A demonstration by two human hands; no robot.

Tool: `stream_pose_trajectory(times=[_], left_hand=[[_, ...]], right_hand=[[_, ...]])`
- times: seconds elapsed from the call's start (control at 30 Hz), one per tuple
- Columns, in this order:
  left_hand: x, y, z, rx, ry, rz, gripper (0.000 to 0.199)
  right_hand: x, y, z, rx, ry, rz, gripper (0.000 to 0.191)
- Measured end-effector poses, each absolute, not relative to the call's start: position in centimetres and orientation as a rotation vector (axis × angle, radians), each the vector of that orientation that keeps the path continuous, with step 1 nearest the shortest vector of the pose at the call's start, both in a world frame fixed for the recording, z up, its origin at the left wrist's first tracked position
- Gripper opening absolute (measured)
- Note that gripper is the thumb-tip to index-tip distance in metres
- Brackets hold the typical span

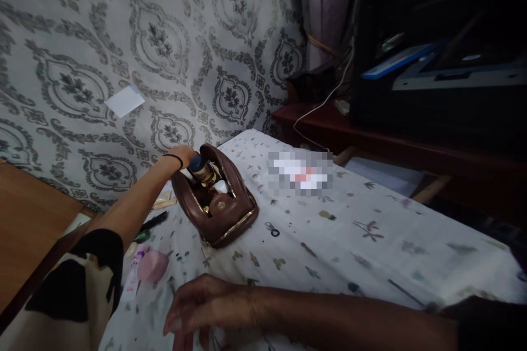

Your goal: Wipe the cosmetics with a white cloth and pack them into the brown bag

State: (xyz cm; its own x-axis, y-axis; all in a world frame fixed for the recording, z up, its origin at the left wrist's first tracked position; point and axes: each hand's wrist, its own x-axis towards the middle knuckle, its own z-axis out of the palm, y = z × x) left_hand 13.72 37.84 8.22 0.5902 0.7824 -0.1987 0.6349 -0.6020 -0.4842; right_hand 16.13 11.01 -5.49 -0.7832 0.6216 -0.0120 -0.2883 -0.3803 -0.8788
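On the patterned white cloth lies a brown bag [224, 218], unzipped, with small white and gold-coloured items inside. My left hand [183, 156] is at its far left end, closed around the dark blue top of a bottle [200, 166] that tilts into the opening; the bag and bottle partly hide the fingers. In front of the bag, my right hand [206, 304] hovers low over the cloth, open, its fingers loosely bent and apart, holding nothing. To the left of the bag lie a pink rounded item [152, 266], a pink and white tube [132, 281] and a black item [154, 221].
A patterned wall [160, 44] with a white card [124, 101] on it rises behind. At the right are a dark red shelf [317, 120], a white cable [323, 103] and an open drawer [379, 173]. A blurred-out patch covers something white and red on the cloth.
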Motion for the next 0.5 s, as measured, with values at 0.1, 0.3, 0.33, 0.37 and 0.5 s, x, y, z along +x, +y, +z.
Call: stream_pose_trajectory(times=[0.1,0.3,0.33,0.37,0.5], left_hand=[[14.27,38.06,8.23,-2.378,-1.199,0.591,0.032],[14.32,38.07,7.92,-2.334,-1.266,0.49,0.036],[14.2,38.06,7.82,-2.341,-1.272,0.469,0.034],[14.08,38.08,7.73,-2.351,-1.277,0.449,0.031],[13.62,38.43,7.57,-2.404,-1.295,0.35,0.018]], right_hand=[[16.08,10.95,-5.62,-0.48,-1.276,2.2,0.066],[15.63,11.14,-6.19,-0.529,-1.314,2.211,0.061],[15.55,11.18,-6.32,-0.538,-1.324,2.211,0.06],[15.5,11.2,-6.42,-0.544,-1.337,2.207,0.06],[15.7,11.04,-6.36,-0.566,-1.386,2.19,0.059]])
